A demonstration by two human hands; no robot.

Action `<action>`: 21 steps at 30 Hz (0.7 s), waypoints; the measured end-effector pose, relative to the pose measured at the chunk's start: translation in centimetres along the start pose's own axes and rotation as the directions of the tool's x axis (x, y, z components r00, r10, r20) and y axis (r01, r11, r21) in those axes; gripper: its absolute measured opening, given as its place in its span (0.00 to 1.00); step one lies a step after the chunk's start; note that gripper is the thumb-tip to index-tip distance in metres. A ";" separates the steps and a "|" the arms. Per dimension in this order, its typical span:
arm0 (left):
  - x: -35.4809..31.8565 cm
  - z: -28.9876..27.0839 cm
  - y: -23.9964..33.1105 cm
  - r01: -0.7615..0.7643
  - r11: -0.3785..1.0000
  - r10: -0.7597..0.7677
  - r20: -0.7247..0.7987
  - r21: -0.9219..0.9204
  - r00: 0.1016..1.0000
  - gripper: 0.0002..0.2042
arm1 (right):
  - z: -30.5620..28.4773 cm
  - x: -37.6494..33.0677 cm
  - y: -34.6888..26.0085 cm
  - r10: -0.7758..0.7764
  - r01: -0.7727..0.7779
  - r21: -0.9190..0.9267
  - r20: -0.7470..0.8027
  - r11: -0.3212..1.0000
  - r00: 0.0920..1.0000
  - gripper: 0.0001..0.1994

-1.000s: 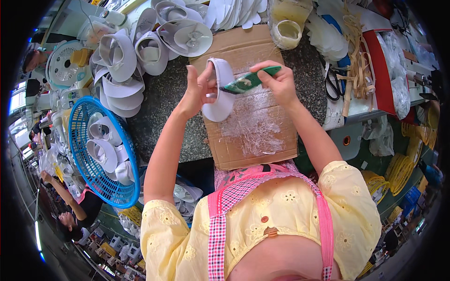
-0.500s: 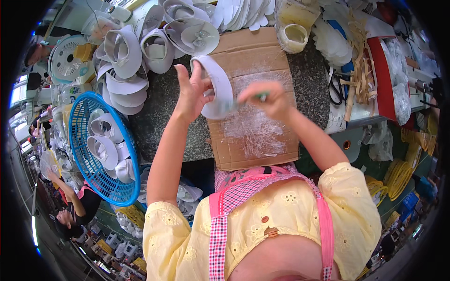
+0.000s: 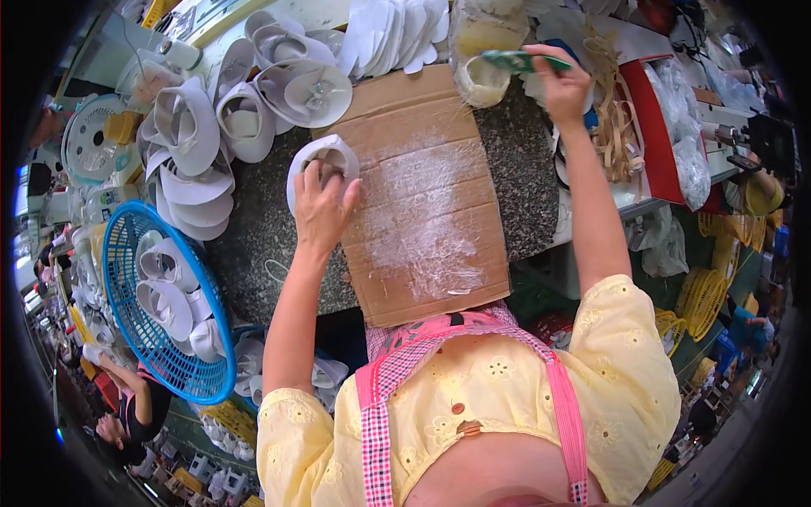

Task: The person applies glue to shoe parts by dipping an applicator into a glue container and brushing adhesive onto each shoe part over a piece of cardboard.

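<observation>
Speckled grey stone worktop (image 3: pixel 253 245). A glue-smeared cardboard sheet (image 3: pixel 422 211) lies at its centre. Left of the cardboard sheet: stacked white shoe uppers (image 3: pixel 194 160). Beyond the cardboard sheet: a plastic glue tub (image 3: pixel 477 51).

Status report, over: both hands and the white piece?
Left hand grips white piece at cardboard edge. Right hand holds green brush over glue jar. Nothing between them.

The right hand (image 3: pixel 564 83) now carries the green brush (image 3: pixel 517 61) off to the glue jar (image 3: pixel 481 52) — the left hand (image 3: pixel 323 207) lowers the white piece (image 3: pixel 321 160) beside the cardboard (image 3: pixel 431 211).
</observation>
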State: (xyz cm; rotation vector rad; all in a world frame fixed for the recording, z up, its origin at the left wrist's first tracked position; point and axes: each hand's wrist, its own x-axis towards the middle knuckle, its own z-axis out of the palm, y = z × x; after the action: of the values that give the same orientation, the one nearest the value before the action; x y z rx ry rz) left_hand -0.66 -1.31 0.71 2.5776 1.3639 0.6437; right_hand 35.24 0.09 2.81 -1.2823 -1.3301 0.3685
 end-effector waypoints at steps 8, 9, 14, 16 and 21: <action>-5.0 -2.0 -2.1 0.242 0.944 -0.257 -0.042 -0.224 0.965 0.19 | -4.0 -3.7 1.8 0.201 -0.202 0.000 -0.059 0.979 0.978 0.05; -5.7 -2.0 -2.6 0.127 0.983 -0.146 -0.138 -0.136 0.980 0.21 | -4.3 -4.4 2.4 0.239 -0.240 0.038 0.020 0.970 0.971 0.06; -8.4 -0.4 -2.4 0.064 0.997 -0.067 0.058 0.048 0.996 0.24 | -0.3 -5.9 -0.6 0.260 -0.258 0.048 -0.047 0.965 0.964 0.07; -7.8 0.7 -3.7 -0.020 0.998 0.019 0.024 0.057 1.000 0.23 | 0.9 -6.1 -0.2 0.297 -0.298 0.063 0.014 0.953 0.955 0.06; -4.0 -1.0 -3.4 -0.079 0.996 0.067 -0.234 -0.041 0.970 0.14 | 2.1 -6.4 -2.4 0.287 -0.297 0.192 0.077 0.936 0.955 0.07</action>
State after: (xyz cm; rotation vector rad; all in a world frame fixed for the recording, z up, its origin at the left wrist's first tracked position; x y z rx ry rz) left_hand -5.67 -2.72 -0.70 2.5891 1.3008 1.0064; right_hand 30.49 -5.02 1.08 -1.3066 -1.1089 0.7279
